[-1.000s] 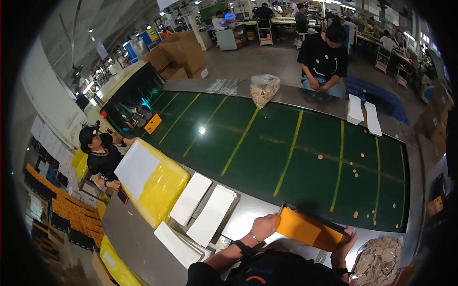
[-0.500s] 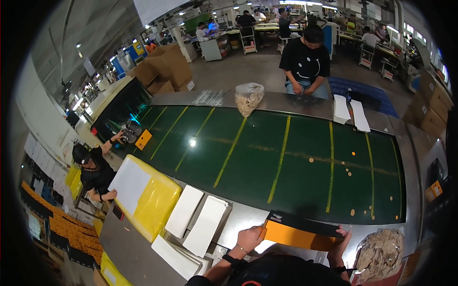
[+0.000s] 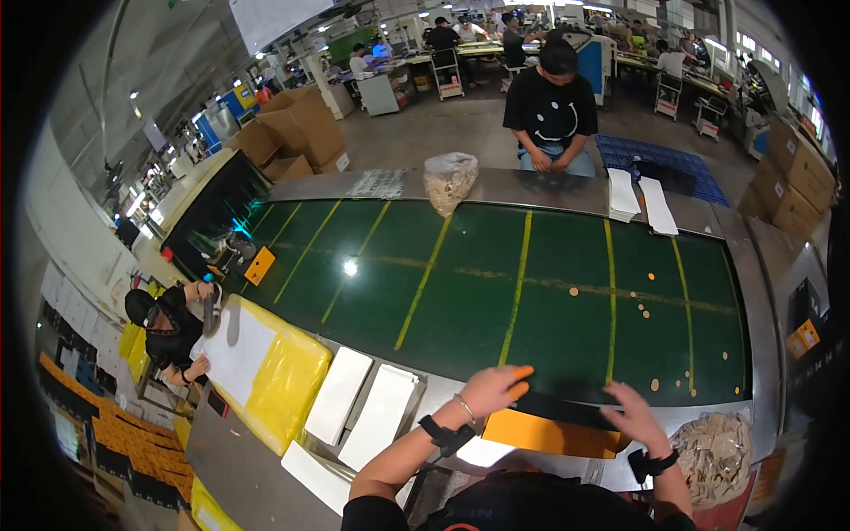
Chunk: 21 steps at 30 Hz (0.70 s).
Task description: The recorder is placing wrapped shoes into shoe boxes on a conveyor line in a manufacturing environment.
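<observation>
An orange and black box (image 3: 551, 433) lies in front of me at the near edge of the green conveyor belt (image 3: 469, 310), its long orange side facing me. My left hand (image 3: 494, 391) is above the box's left end, fingers stretched out and apart, two of them with orange covers on the tips. Over the right end is my right hand (image 3: 636, 416), its fingers spread. Neither hand holds anything; whether they touch the box's dark top I cannot tell.
White card stacks (image 3: 382, 416) and a yellow-wrapped pack (image 3: 288, 380) are at left; a bag of crumpled brown paper (image 3: 714, 456) is at right. Small tan discs (image 3: 655, 385) dot the belt. One co-worker (image 3: 173, 332) holds a shoe; another person (image 3: 556, 115) sits opposite.
Both my hands have let go of the box's ends and risen over it, fingers opening. The co-worker at left has moved a shoe from the belt toward the yellow pack.
</observation>
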Each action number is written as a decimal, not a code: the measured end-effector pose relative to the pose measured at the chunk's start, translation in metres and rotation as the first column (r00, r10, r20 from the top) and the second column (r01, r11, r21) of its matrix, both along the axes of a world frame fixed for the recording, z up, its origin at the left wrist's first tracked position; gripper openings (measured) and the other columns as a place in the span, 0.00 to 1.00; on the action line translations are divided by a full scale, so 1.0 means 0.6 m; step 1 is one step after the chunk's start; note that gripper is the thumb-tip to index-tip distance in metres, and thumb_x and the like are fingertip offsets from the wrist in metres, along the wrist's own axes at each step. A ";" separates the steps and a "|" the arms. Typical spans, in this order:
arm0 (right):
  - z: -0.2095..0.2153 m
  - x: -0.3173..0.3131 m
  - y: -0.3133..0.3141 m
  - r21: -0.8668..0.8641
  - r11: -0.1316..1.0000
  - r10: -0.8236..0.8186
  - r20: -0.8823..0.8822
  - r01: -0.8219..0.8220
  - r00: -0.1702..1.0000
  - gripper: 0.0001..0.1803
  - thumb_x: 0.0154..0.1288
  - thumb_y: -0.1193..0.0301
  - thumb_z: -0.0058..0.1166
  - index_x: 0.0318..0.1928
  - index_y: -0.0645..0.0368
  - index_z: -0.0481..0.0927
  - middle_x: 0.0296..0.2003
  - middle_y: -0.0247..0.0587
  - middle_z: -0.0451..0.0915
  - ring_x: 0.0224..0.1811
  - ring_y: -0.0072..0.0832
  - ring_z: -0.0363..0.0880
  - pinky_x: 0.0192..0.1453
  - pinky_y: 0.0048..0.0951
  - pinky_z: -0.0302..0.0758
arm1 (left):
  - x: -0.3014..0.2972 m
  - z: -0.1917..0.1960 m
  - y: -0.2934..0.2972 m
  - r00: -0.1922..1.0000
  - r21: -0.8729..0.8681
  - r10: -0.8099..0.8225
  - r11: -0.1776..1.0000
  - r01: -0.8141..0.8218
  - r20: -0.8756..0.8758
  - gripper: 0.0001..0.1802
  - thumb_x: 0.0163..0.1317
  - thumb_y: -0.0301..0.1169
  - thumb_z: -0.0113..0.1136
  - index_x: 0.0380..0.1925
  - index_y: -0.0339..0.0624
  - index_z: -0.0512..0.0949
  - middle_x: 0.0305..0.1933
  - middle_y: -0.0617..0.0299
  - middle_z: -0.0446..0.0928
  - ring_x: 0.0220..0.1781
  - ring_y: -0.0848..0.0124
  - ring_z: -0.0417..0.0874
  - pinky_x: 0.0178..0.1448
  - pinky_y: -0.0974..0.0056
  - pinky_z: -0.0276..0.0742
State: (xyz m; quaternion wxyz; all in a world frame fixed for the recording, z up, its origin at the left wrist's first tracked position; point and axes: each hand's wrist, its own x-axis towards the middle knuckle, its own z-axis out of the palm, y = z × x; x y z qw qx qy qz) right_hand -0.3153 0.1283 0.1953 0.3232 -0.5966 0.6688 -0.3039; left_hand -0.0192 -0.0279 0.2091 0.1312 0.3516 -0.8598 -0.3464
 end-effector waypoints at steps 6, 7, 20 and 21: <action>-0.106 0.062 0.082 -0.065 0.979 0.102 -0.659 -0.191 0.745 0.34 0.59 0.44 0.50 0.62 0.46 0.71 0.64 0.50 0.63 0.69 0.59 0.53 0.68 0.66 0.44 | 0.001 -0.110 0.109 0.912 -0.387 -0.141 0.873 0.298 0.385 0.26 0.66 0.47 0.47 0.62 0.50 0.68 0.71 0.55 0.56 0.72 0.51 0.54 0.72 0.44 0.49; -0.097 0.059 0.075 -0.080 0.980 0.089 -0.647 -0.183 0.757 0.34 0.59 0.44 0.51 0.63 0.46 0.70 0.64 0.49 0.63 0.68 0.59 0.53 0.69 0.65 0.45 | -0.002 -0.103 0.113 0.915 -0.370 -0.118 0.889 0.270 0.385 0.25 0.65 0.47 0.48 0.60 0.51 0.70 0.71 0.55 0.57 0.72 0.51 0.54 0.72 0.42 0.49; -0.050 -0.020 0.078 -0.293 0.901 0.133 -0.518 -0.321 0.845 0.45 0.25 0.66 0.68 0.56 0.42 0.72 0.51 0.50 0.69 0.53 0.43 0.68 0.56 0.45 0.62 | -0.036 -0.083 0.132 0.998 0.014 0.061 0.998 -0.061 -0.020 0.31 0.72 0.40 0.39 0.68 0.32 0.52 0.73 0.37 0.47 0.76 0.50 0.45 0.75 0.58 0.44; -0.028 -0.052 0.094 -0.261 0.911 0.132 -0.550 -0.320 0.825 0.42 0.25 0.67 0.68 0.53 0.42 0.74 0.49 0.48 0.69 0.51 0.43 0.69 0.55 0.44 0.64 | -0.037 -0.099 0.129 0.982 0.094 0.165 0.983 -0.156 -0.097 0.31 0.73 0.40 0.39 0.68 0.31 0.52 0.74 0.39 0.46 0.76 0.51 0.46 0.75 0.57 0.44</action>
